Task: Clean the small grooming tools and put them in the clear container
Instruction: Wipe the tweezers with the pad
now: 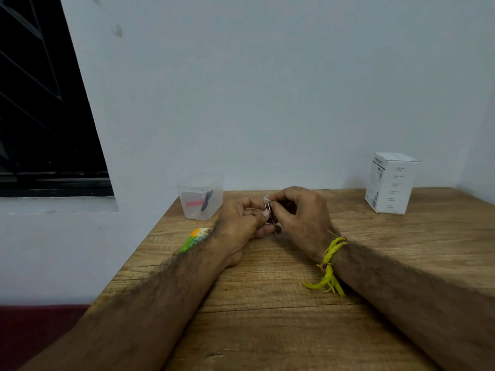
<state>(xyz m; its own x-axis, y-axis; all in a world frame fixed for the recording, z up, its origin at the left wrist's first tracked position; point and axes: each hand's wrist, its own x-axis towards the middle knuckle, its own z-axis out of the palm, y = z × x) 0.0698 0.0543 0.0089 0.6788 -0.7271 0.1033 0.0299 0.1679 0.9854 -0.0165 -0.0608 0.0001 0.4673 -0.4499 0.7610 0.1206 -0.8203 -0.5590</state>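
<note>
Step in hand: the person is working on a small dark grooming tool (272, 214) above the table (267, 317), apparently wiping it with a scrap of white material (266, 200); what kind of tool it is cannot be told.
Left hand (245, 220): its grip is curling round the tool from the left, thumb lying across the front, fingers folded underneath.
Right hand (297, 212): its grip is pinching together on the white material at the tool's top end, fingers bent in tight.
Task's thing: the tool is sitting between the two grips, mostly hidden by the fingers.
Clear container (201, 196): standing to the left of the grips and a little beyond them, near the table's back edge, lid off or not visible; it is already holding a dark tool (206, 200) and a pink-red strip (195, 202).
Progress: judged partway; at least two pieces seem stowed, one is being cleaned and not yet put in.
What is left: finishing the wipe, then carrying the tool left to the container.
Other items: a green and orange packet (197, 236) is lying just left of the left wrist; a white box (391, 183) is standing well off to the right; a yellow thread band (330, 259) is hanging on the right wrist.
</note>
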